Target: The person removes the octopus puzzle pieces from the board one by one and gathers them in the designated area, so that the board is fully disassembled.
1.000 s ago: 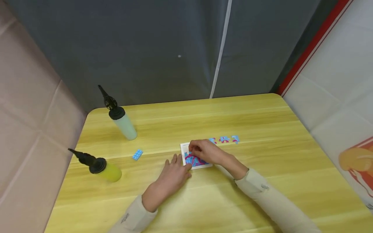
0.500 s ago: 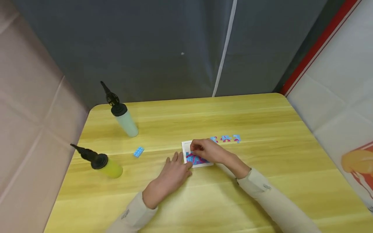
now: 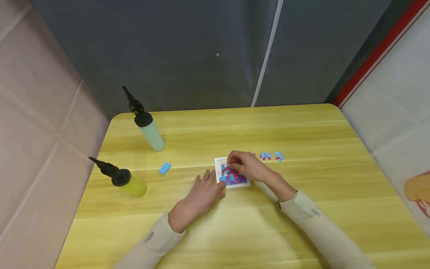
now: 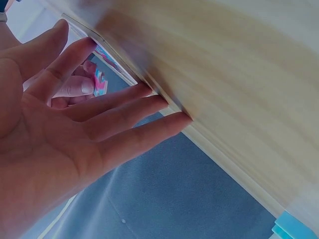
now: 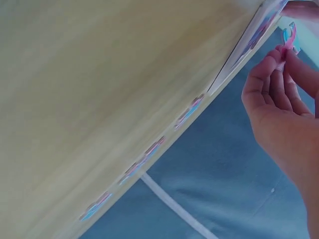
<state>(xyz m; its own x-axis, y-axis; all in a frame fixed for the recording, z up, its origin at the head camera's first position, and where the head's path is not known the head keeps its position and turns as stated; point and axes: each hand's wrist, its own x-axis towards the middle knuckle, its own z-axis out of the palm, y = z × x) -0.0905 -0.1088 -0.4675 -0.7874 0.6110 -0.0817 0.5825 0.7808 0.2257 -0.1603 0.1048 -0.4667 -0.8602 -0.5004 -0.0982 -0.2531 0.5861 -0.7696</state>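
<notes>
In the head view, dark marks (image 3: pixel 149 237) are showing on both pale sleeves (image 3: pixel 322 233), too small to read. A pale green bottle (image 3: pixel 152 136) and a nearer yellow bottle (image 3: pixel 134 185), both with black pointed tops, are standing on the left of the table (image 3: pixel 252 231); a blue brick (image 3: pixel 165 168) is lying right of them. The white-bordered puzzle tray (image 3: pixel 219 161) is lying near the middle, the right hand (image 3: pixel 249 165) covering its far right part and partly hiding one of three loose pieces (image 3: pixel 266 156).

In the left wrist view, the left hand (image 4: pixel 75 114) is holding its fingers extended, fingertips touching down along the tray's edge.

In the right wrist view, the right hand's thumb and fingers are pinching a pink-and-blue puzzle piece (image 5: pixel 290 39), the loose pieces lying in a row beside the tray.
</notes>
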